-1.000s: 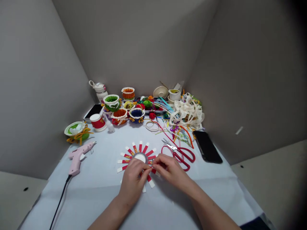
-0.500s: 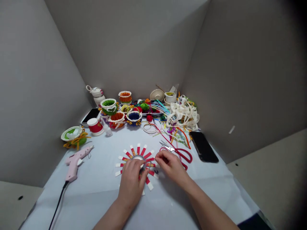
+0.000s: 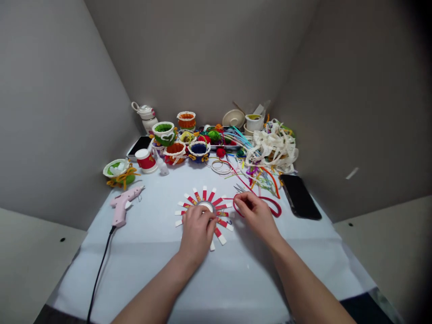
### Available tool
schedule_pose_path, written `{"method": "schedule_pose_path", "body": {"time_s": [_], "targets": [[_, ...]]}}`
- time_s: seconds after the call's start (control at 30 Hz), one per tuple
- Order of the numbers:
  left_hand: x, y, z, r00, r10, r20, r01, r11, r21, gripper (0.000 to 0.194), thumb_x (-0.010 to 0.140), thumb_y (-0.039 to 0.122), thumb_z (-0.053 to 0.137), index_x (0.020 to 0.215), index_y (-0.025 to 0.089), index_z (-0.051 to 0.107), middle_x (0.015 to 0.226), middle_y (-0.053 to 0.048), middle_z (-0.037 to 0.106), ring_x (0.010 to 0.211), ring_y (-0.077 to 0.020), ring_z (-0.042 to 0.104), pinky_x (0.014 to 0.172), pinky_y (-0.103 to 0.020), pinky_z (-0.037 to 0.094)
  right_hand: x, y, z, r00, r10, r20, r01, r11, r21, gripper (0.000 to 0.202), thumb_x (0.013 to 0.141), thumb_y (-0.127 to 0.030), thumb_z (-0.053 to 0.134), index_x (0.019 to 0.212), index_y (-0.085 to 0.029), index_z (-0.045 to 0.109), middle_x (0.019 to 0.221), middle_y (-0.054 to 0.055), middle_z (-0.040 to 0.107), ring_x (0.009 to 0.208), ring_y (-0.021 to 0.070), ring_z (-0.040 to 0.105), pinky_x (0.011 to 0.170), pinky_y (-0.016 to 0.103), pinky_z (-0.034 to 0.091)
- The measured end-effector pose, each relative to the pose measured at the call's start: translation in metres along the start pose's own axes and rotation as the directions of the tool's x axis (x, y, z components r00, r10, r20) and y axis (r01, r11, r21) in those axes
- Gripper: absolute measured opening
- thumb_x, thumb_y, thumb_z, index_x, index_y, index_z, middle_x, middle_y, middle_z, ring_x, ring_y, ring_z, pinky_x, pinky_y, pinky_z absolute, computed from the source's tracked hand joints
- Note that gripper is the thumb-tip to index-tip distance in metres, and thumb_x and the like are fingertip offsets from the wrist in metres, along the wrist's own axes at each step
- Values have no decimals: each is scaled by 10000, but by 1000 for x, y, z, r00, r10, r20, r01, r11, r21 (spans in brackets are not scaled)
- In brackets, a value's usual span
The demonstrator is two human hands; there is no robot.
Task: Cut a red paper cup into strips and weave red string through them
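Note:
A red-and-white paper cup (image 3: 220, 235), cut into strips that splay out like sun rays, lies on the white-covered table. At its middle is a grey ring (image 3: 212, 204) around a white base. My left hand (image 3: 197, 227) lies over the cup with curled fingers, pressing on its centre. To the right, my right hand (image 3: 258, 216) pinches a red yarn (image 3: 228, 198) that stretches taut toward the cup. Red-handled scissors (image 3: 277, 208) lie just behind my right hand, partly covered by it.
A pink glue gun (image 3: 122, 207) with a black cord lies left. Yarn-wrapped cups (image 3: 164, 134), a red cup (image 3: 146, 161) and a small bottle (image 3: 162, 167) stand behind. Farther right are white lace (image 3: 273, 150), pipe cleaners (image 3: 272, 180) and a black phone (image 3: 300, 197).
My right hand has drawn away from the cup, pulling the yarn out to the right. My left hand stays on the cup. The whole view has shifted slightly.

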State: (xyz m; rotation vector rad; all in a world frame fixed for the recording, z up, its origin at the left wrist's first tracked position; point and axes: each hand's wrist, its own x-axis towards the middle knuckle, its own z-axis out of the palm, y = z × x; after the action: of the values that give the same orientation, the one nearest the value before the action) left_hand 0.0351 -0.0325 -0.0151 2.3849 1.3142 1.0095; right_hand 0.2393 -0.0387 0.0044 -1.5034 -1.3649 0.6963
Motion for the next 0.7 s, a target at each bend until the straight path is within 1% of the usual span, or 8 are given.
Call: {"method": "schedule_pose_path", "body": {"time_s": [0.1,0.23,0.3,0.4,0.5,0.6,0.7], "targets": [[0,-4,0,998,-44,47,48,995,-89,96,926,127,586,863,191,619,872,-41,672,865,-229,568,805,-372,440,-1,2,4,1000,14,27,-14,1000,17,253,900,-430,599,846,-188,650,764,31,653,683,166,555,639,284,443],[-2,-7,4,989,-128,80,138,979,-147,104,865,92,576,844,193,584,806,-25,633,799,-215,571,764,-348,440,-2,3,13,998,44,54,-48,997,63,268,886,-445,605,829,-186,644,738,18,634,660,158,547,623,280,436],[-2,-7,5,981,-171,88,185,965,-188,124,830,79,571,874,194,582,814,-22,621,788,-207,568,756,-339,447,-3,2,16,996,71,57,-76,993,89,278,875,-457,609,824,-185,641,724,13,622,644,154,538,610,278,433],[-1,-5,5,966,-228,123,254,926,-278,208,811,70,543,970,193,598,832,-14,616,742,-180,557,737,-317,459,-3,0,20,993,105,62,-112,985,128,289,859,-474,612,818,-189,637,713,9,610,638,155,530,599,279,437],[1,-2,5,934,-305,185,355,848,-393,236,820,99,528,1019,194,611,804,1,607,670,-151,547,684,-283,461,-3,0,21,991,119,61,-127,980,151,294,847,-486,617,810,-195,630,709,10,611,639,158,533,598,281,446],[4,-1,3,888,-387,249,460,719,-521,178,825,176,569,993,193,626,785,9,601,639,-131,539,631,-247,449,-3,1,22,991,122,62,-130,980,153,307,844,-498,621,806,-193,629,708,12,611,634,158,529,595,284,445],[6,-1,0,834,-453,315,544,580,-606,167,814,283,638,948,183,642,717,22,569,608,-118,500,572,-221,398,-3,3,23,990,117,82,-129,980,152,317,850,-504,616,803,-191,625,704,11,607,631,156,525,590,282,436]]}}
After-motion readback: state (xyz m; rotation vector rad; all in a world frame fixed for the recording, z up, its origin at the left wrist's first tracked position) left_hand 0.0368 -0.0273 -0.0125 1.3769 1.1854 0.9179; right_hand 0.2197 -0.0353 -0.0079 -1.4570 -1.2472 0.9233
